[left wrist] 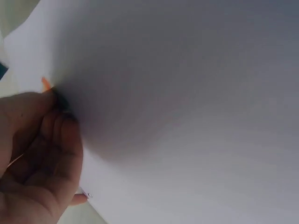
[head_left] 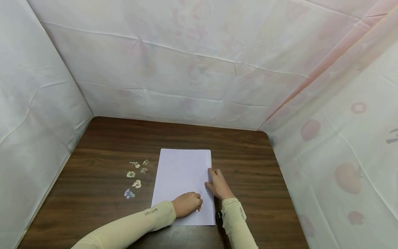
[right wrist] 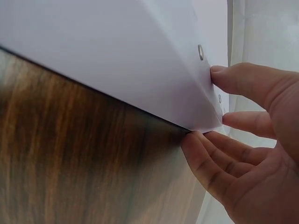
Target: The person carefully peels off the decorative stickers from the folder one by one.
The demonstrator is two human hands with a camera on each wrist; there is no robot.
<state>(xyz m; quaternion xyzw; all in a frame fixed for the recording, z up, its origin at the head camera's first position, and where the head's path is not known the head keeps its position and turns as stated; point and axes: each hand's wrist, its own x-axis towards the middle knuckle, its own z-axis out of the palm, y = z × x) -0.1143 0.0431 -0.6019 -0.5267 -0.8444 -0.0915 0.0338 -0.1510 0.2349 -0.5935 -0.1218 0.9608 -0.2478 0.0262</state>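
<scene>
A white paper booklet (head_left: pixel 183 169) with metal-rimmed holes along its right side lies on the brown table. Over its lower part, my left hand (head_left: pixel 187 204) pinches a small orange and dark green piece (left wrist: pixel 46 84), mostly hidden by the fingers. My right hand (head_left: pixel 219 184) grips the booklet's right edge beside the holes. In the right wrist view, the thumb of that right hand (right wrist: pixel 261 144) lies on the page near the holes, with other fingers at the edge below. To the left lie several small cutout pieces, among them a purple one (head_left: pixel 129 193) and a cream one (head_left: pixel 136 184).
The dark wood-grain table (head_left: pixel 248 159) has rounded far corners. Pale printed sheeting (head_left: pixel 186 79) hangs like walls behind it and on both sides. A small dark object (head_left: pixel 219 215) shows beside the right wrist.
</scene>
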